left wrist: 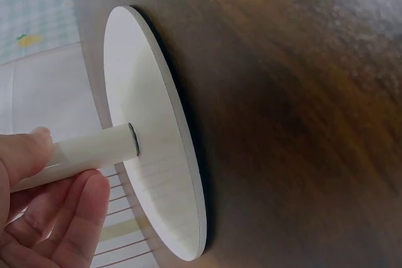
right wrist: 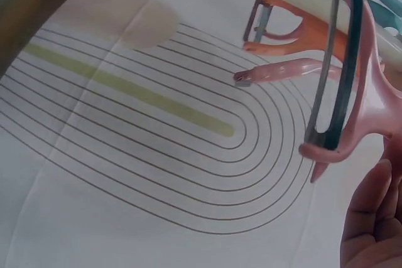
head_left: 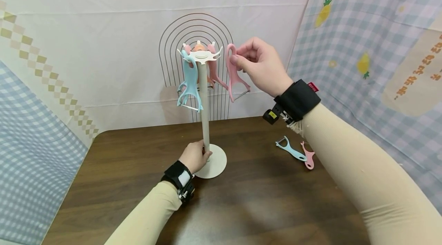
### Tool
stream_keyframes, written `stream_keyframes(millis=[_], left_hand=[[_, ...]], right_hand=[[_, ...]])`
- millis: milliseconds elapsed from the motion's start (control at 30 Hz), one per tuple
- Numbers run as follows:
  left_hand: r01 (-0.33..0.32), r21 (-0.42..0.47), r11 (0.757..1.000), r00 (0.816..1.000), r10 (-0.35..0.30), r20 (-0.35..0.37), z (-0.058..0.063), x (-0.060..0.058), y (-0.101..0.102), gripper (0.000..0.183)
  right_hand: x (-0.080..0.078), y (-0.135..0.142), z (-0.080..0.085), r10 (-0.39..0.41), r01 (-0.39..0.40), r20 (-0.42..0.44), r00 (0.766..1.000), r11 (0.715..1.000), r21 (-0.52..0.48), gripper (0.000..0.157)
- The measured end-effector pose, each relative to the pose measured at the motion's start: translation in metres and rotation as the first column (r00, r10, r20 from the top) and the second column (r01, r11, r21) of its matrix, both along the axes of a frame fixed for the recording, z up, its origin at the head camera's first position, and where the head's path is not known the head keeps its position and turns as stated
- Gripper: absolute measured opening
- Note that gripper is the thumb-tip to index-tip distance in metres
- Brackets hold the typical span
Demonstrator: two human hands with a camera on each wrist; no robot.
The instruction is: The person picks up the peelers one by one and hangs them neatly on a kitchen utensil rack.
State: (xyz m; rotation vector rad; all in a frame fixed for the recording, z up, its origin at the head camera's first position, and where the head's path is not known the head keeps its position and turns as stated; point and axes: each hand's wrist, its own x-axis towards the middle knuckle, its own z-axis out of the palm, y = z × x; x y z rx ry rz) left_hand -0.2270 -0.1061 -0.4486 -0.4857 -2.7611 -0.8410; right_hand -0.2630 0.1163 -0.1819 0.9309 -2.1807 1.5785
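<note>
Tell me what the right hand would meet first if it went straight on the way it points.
Leading with the pink Y-shaped peeler it pinches, the right hand would probably meet the white hooked stand top first; depth is unclear, so it could pass in front or behind.

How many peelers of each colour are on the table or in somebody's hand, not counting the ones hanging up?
Blue: 1 (blue peeler on the table)
Pink: 2 (table's pink peeler, plus the held pink peeler in the right hand)
Total: 3
</note>
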Motion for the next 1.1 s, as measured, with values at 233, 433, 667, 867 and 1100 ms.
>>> stream_keyframes(millis=[233,433,667,867,1100], left_hand=[[-0.001,-0.003,1.0,1.0,0.001,0.0,0.0,0.0,0.001,0.016],[-0.004,0.003,1.0,1.0,0.004,0.013,0.002,0.001,0.001,0.015],[-0.007,0.003,1.0,1.0,0.007,0.013,0.003,0.002,0.001,0.015],[-0.008,-0.003,1.0,1.0,0.008,0.015,0.002,0.002,0.001,0.016],[-0.009,-0.002,1.0,1.0,0.009,0.019,0.002,0.003,0.001,0.016]], right_hand=[[0.001,-0.008,0.004,0.003,-0.002,0.009,1.0,1.0,-0.014,0.017],[0.002,-0.011,0.006,0.003,-0.003,0.012,1.0,1.0,-0.017,0.016],[0.0,-0.016,0.007,-0.003,0.004,0.024,1.0,1.0,-0.006,0.015],[0.018,-0.02,0.016,0.004,-0.005,0.042,0.999,1.0,0.017,0.01],[0.024,-0.022,0.017,0.004,-0.005,0.058,0.998,1.0,0.021,0.011]])
